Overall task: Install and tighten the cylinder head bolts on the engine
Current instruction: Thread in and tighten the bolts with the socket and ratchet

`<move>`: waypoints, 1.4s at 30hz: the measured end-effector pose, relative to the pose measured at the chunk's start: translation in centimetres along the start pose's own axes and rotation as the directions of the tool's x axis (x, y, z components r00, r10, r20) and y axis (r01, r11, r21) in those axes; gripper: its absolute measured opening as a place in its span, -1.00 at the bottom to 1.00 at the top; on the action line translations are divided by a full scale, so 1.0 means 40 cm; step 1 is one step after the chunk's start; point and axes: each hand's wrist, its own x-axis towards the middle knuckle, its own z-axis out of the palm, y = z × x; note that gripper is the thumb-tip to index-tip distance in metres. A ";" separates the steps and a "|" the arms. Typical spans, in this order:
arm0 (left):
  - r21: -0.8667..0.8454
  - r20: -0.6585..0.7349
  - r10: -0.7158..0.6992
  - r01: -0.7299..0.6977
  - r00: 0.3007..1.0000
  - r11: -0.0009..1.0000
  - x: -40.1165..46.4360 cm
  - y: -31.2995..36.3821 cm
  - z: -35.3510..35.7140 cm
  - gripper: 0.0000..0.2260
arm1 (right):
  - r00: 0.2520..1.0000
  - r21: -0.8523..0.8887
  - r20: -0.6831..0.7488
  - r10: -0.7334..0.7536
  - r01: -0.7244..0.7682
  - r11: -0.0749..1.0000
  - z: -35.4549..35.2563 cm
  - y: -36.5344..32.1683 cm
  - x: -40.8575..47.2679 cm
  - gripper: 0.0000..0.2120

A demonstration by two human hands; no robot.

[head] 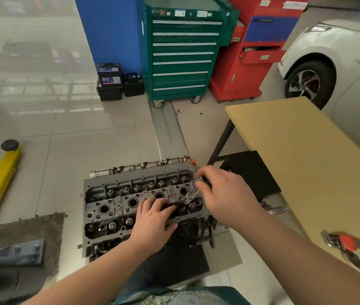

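Here, right hand [225, 190] grips bolts [191, 195] above cylinder head [113, 203].

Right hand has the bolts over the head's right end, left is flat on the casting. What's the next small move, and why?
Probably lower one bolt from the right hand into a bolt hole at the right end of the cylinder head. That hand pinches a bunch of bolts, tips pointing down just above the casting, while the left hand rests on the head, steadying it.

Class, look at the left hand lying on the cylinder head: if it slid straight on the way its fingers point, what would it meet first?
Probably the metal tool held by the right hand; the left hand points up-right across the cylinder head toward it, though depth is unclear.
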 end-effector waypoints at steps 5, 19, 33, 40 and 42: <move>0.026 -0.060 -0.002 0.004 0.998 1.000 0.001 0.001 0.011 -0.51 | 1.000 0.025 -0.011 -0.020 0.020 0.999 0.010 -0.001 0.000 -0.81; -0.065 -0.109 -0.002 -0.005 0.994 0.998 0.000 -0.022 0.024 -0.58 | 0.989 -0.078 0.030 -0.142 0.144 0.986 0.017 -0.035 0.027 -0.80; -0.068 -0.131 0.003 -0.012 0.991 0.998 0.007 -0.030 0.029 -0.58 | 0.940 -0.199 0.166 -0.298 0.327 0.924 -0.004 -0.059 0.028 -0.77; -0.178 -0.119 -0.051 0.029 0.992 0.984 0.008 -0.011 0.008 -0.48 | 0.973 -0.262 0.186 -0.135 0.182 0.948 -0.002 -0.085 0.047 -0.68; -0.354 -0.201 -0.079 0.003 0.976 0.935 0.013 0.015 -0.018 -0.46 | 0.981 -0.315 0.184 -0.058 0.115 0.942 -0.003 -0.093 0.060 -0.57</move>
